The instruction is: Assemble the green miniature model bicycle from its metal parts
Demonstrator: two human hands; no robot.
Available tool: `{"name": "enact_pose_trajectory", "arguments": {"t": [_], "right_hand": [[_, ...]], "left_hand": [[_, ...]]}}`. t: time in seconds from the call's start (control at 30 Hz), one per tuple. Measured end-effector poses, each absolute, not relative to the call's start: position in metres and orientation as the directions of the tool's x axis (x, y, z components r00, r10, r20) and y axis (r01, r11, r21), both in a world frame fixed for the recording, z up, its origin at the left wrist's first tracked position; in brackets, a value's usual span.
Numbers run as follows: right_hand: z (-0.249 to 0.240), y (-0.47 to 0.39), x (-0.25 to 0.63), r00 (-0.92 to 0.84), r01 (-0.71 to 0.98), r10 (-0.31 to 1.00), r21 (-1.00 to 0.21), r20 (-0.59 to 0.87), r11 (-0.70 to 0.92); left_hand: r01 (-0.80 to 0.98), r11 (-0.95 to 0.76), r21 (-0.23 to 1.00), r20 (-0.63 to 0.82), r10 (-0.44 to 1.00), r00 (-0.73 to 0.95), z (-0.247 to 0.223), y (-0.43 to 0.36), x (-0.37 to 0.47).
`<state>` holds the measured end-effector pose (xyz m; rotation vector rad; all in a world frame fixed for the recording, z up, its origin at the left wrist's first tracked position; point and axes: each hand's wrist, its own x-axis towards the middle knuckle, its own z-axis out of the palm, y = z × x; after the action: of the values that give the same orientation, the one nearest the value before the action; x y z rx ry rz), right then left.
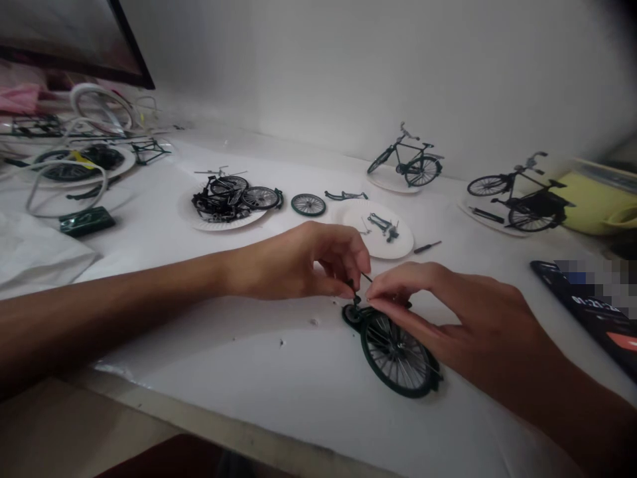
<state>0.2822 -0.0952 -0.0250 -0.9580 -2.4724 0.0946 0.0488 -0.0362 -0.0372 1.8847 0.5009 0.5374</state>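
A desktop workspace, shown by a monitor (74, 40) and miniature bicycle parts (226, 196).

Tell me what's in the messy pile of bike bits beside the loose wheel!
Two spoked wheels lie on top of a tangle of dark bike parts on the white plate. Pieces deeper down are covered, so I can't name them.

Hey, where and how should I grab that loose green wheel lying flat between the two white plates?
I'd pinch the wheel by its near and far rim, coming from above: it lies flat, its spokes look thin, and the piled parts and slim green piece crowd its sides.
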Motion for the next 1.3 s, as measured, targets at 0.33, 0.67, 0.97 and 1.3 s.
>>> {"name": "enact_pose_trajectory", "arguments": {"t": [0.33, 0.67, 0.97, 1.3], "right_hand": [[-0.025, -0.096, 0.282, -0.66, 0.593, 0.652, -0.274, 0.373, 0.757], [-0.029, -0.1, 0.281, -0.66, 0.605, 0.634, -0.215, 0.403, 0.767], [-0.027, -0.105, 0.283, -0.698, 0.604, 0.628, -0.188, 0.345, 0.774], [-0.022, -0.107, 0.278, -0.749, 0.553, 0.573, -0.161, 0.332, 0.817]], "left_hand": [[0.1, -0.418, 0.903, 0.154, 0.532, 0.833, -0.037, -0.039, 0.049], [0.103, -0.372, 0.922, 0.126, 0.542, 0.831, -0.036, -0.042, 0.05], [0.12, -0.423, 0.898, 0.147, 0.544, 0.826, -0.037, -0.041, 0.05], [0.129, -0.44, 0.888, 0.145, 0.537, 0.831, -0.036, -0.042, 0.05]]}}
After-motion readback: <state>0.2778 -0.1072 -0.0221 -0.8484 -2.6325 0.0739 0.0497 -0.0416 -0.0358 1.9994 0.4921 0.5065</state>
